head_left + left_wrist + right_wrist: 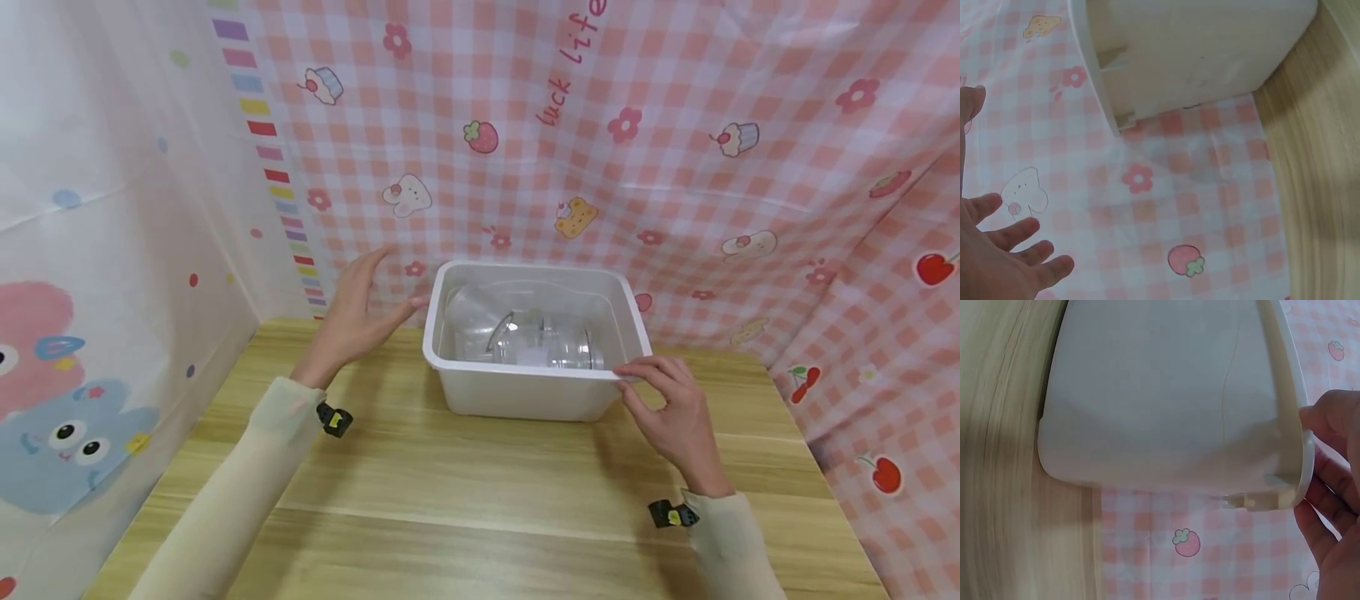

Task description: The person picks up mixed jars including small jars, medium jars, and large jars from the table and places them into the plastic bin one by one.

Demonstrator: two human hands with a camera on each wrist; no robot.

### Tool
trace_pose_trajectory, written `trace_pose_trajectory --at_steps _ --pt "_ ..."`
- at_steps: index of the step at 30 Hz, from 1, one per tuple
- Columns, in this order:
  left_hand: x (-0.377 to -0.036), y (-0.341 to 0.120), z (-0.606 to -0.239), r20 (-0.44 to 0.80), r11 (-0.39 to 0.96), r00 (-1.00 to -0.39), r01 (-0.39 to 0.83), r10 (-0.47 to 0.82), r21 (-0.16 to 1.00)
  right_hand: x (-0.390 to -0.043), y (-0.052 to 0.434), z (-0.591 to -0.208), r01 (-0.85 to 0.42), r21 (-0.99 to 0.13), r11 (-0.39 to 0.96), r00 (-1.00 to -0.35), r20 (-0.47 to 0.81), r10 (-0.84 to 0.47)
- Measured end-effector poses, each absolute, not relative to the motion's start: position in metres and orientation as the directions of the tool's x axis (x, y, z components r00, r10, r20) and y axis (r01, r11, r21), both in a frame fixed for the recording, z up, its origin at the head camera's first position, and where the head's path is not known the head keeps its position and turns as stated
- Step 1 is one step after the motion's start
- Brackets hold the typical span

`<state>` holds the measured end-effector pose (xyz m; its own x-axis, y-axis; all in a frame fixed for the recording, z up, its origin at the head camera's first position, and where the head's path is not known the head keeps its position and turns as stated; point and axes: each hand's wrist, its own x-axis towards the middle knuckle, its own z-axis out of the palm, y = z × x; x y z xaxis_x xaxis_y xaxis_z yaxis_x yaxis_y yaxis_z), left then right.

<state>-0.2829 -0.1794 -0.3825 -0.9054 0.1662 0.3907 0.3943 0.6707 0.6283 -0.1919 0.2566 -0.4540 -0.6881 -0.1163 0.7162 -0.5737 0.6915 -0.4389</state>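
Observation:
A white plastic storage bin (525, 393) stands on the wooden table, holding several clear see-through vessels (525, 337), one with a curved handle. At its front right corner, the right hand (671, 408) pinches the rim. The right wrist view has the thumb (1325, 419) of that hand on the near side of the rim, with the other fingers past the edge. Left of the bin, the left hand (356, 312) is raised with fingers spread and nothing in it. Its thumb tip comes close to the bin's left rim in the head view.
A pink checked cloth (525, 167) hangs right behind the bin, and another patterned cloth (900, 375) closes the right side. A white cloth with cartoon figures (112, 250) hangs at left. The wooden table (465, 508) stretches out in front.

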Motion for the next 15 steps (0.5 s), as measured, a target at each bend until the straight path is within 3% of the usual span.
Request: trace_pose_trajectory --at_steps 15 --pt "-0.266 -0.197 -0.417 0.553 0.72 -0.817 0.481 0.163 0.5 -0.195 0.271 -0.443 -0.595 -0.404 0.695 -0.678 0.716 -0.165"
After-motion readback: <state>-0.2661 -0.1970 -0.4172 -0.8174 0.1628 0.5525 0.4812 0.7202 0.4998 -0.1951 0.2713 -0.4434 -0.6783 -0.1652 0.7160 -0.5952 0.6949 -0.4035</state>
